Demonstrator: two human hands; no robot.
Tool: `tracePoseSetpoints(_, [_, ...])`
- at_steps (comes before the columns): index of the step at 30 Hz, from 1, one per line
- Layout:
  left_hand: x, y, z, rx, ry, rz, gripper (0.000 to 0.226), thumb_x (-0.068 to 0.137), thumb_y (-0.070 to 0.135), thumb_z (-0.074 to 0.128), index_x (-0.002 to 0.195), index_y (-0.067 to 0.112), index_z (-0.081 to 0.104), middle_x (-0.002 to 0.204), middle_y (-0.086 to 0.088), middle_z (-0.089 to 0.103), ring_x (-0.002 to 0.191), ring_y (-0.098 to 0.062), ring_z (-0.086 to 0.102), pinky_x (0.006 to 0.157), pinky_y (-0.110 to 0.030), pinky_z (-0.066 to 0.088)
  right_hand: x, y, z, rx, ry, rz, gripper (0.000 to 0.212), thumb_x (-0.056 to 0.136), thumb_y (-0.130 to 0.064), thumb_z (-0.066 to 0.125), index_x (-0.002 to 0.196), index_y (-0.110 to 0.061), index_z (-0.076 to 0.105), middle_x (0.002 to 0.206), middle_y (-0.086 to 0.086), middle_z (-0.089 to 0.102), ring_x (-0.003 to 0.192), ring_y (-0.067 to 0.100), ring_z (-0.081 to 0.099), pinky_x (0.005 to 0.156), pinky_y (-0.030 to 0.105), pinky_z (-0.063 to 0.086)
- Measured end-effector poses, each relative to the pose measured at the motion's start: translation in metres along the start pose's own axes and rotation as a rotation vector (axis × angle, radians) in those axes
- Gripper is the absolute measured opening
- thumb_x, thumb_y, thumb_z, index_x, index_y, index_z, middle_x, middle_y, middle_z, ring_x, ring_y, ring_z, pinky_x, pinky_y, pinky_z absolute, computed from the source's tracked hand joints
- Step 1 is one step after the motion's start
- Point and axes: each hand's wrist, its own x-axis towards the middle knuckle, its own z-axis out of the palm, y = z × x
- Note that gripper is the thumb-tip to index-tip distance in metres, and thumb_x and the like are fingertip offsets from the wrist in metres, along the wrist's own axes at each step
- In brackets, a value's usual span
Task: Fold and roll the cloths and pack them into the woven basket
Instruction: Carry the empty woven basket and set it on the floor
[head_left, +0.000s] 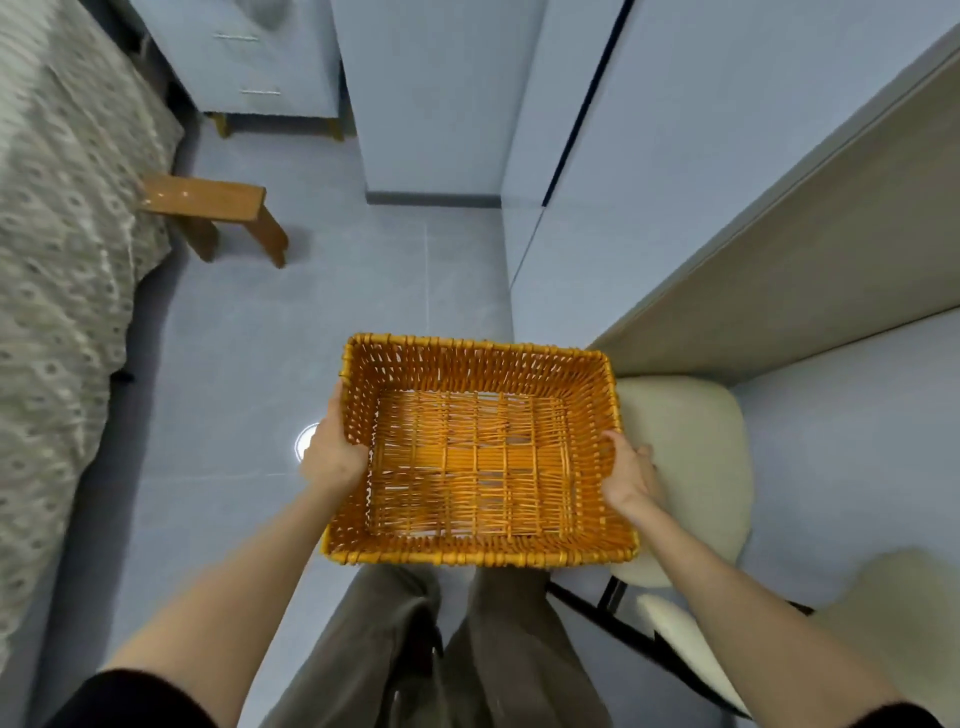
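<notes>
Grey tiled floor (249, 364), bed (57, 234) at left, chair (685, 457) at right | woven basket (480, 556) held midair | left hand (332, 452) grips left rim | right hand (631, 475) grips right rim

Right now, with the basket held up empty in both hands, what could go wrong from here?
1. The woven basket hangs in the air, held only by the left hand and right hand at its side walls. If either grip slips, it may tip or drop.
2. Its right side appears close to the cream chair seat, so a turn that way could knock it.
3. No cloths are in view, so packing cannot start here.
</notes>
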Motion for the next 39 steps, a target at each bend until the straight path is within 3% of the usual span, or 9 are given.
tracePoseSetpoints(4, [0.015, -0.033, -0.045, -0.027, 0.024, -0.052, 0.082, 0.085, 0.003, 0.056, 0.15, 0.034, 0.016, 0.137, -0.008, 0.052, 0.119, -0.032, 0.053, 0.097, -0.047, 0.045, -0.015, -0.057, 0.009, -0.065, 0.008, -0.022, 0.049, 0.095, -0.018, 0.047, 0.14, -0.036, 0.038, 0.13, 0.011, 0.042, 0.111, 0.035, 0.056, 0.092, 0.039, 0.047])
tracePoseSetpoints(12, [0.055, -0.062, -0.116, -0.113, 0.102, -0.061, 0.081, 0.081, 0.004, 0.058, 0.148, 0.032, 0.022, 0.139, -0.006, 0.05, 0.121, -0.032, 0.052, 0.097, -0.048, 0.043, -0.001, -0.161, 0.008, -0.106, 0.001, -0.152, 0.051, 0.093, -0.018, 0.051, 0.137, -0.04, 0.037, 0.125, 0.011, 0.043, 0.105, 0.034, 0.057, 0.085, 0.039, 0.048])
tracePoseSetpoints(17, [0.101, -0.052, -0.144, -0.107, 0.133, -0.046, 0.081, 0.082, 0.001, 0.053, 0.148, 0.035, 0.02, 0.138, -0.005, 0.051, 0.118, -0.032, 0.054, 0.096, -0.048, 0.045, 0.036, -0.216, -0.001, -0.14, 0.011, -0.211, 0.052, 0.094, -0.017, 0.051, 0.14, -0.037, 0.036, 0.125, 0.012, 0.043, 0.108, 0.035, 0.056, 0.091, 0.044, 0.048])
tracePoseSetpoints(20, [0.152, -0.039, -0.156, -0.106, 0.114, -0.094, 0.084, 0.083, -0.001, 0.051, 0.149, 0.036, 0.015, 0.132, -0.008, 0.056, 0.108, -0.034, 0.058, 0.088, -0.048, 0.05, 0.072, -0.255, -0.008, -0.123, 0.026, -0.231, 0.05, 0.096, -0.024, 0.052, 0.142, -0.036, 0.034, 0.125, 0.012, 0.043, 0.106, 0.034, 0.056, 0.09, 0.044, 0.049])
tracePoseSetpoints(29, [0.308, 0.038, -0.196, -0.06, 0.096, -0.09, 0.084, 0.083, 0.003, 0.052, 0.148, 0.04, 0.013, 0.134, -0.006, 0.055, 0.107, -0.034, 0.059, 0.086, -0.047, 0.051, 0.189, -0.367, -0.061, -0.072, 0.007, -0.208, 0.058, 0.095, -0.013, 0.049, 0.145, -0.036, 0.032, 0.123, 0.012, 0.043, 0.104, 0.034, 0.055, 0.085, 0.043, 0.052])
tracePoseSetpoints(39, [0.476, 0.123, -0.221, -0.022, 0.016, -0.009, 0.088, 0.082, 0.009, 0.056, 0.146, 0.045, 0.008, 0.134, -0.003, 0.055, 0.104, -0.033, 0.061, 0.079, -0.044, 0.052, 0.295, -0.451, -0.107, -0.004, 0.017, -0.115, 0.061, 0.096, -0.019, 0.052, 0.148, -0.037, 0.028, 0.12, 0.012, 0.045, 0.101, 0.033, 0.057, 0.085, 0.039, 0.05])
